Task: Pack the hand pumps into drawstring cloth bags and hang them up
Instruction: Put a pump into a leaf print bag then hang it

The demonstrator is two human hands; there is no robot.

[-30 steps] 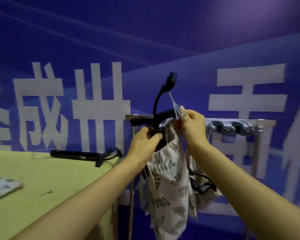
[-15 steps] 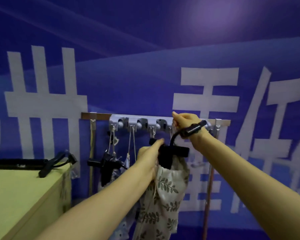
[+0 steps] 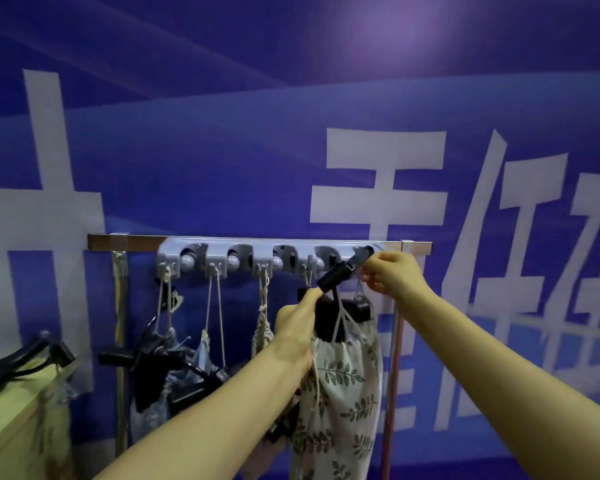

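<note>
Leaf-print drawstring bag [image 3: 340, 386], centre frame: hangs with long axis vertical, mouth up, black hand pump [image 3: 328, 318] protruding, its hose [image 3: 340, 277] slanting up-right toward the hook rack [image 3: 174, 258]. Left hand [image 3: 297, 327] grips the bag neck; right hand [image 3: 392, 273], upper right of it and nearer the rack's right end, pinches the drawstring loop [image 3: 359, 294]; whether hooked, cannot tell

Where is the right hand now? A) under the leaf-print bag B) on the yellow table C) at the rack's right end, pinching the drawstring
C: the right hand pinches the drawstring at the right end of the hook rack; the left hand holds the leaf-print bag.
</note>
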